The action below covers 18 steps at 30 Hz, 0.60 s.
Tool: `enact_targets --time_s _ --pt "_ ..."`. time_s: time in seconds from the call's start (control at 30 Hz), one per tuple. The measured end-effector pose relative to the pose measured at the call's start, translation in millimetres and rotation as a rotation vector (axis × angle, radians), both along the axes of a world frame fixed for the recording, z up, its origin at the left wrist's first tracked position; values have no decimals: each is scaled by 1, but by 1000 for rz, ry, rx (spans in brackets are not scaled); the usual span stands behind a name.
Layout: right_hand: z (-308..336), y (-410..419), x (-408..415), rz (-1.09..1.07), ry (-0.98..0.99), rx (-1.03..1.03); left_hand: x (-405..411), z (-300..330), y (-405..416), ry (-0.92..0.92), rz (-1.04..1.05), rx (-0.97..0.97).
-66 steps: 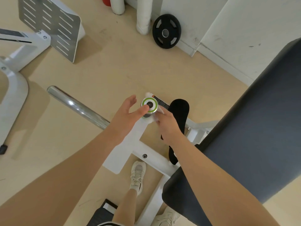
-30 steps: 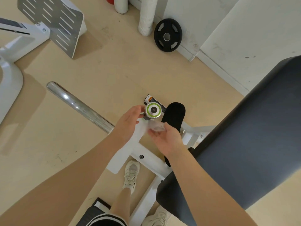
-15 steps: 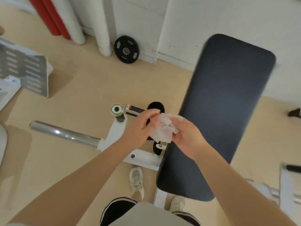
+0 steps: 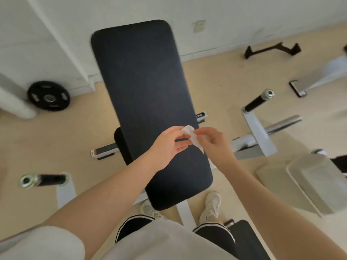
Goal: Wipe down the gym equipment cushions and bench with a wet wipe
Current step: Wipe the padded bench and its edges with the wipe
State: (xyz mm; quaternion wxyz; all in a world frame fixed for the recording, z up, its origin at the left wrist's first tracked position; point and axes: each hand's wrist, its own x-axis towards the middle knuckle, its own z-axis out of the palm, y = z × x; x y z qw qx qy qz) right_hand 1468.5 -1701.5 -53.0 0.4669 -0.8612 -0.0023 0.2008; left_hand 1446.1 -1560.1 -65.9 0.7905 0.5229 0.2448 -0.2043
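Beige flooring and a white wall frame what we see from the head camera. Before us a long black padded bench cushion runs from the wall down towards our white trainers. Above its lower half we hold a small crumpled white wet wipe between both hands, off the padding. Our left hand pinches the wipe's upper corner with thumb and fingers; our right hand pinches its side, other fingers curled. A black round weight plate leans against the wall at far left. Two black handle grips with metal end caps stick out, one at lower left, one at right. A chrome bar lies right of the bench.
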Motion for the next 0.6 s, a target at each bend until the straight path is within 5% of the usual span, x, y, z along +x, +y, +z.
enact_targets --time_s 0.17,0.4,0.6 --pt "-13 -76 26 -165 40 22 47 -2 -89 10 -83 -128" --pt "-32 -188 104 -356 135 100 122 -29 -200 -27 -303 186" --pt "-66 -249 186 -490 294 135 198 -50 -247 33 -37 375"
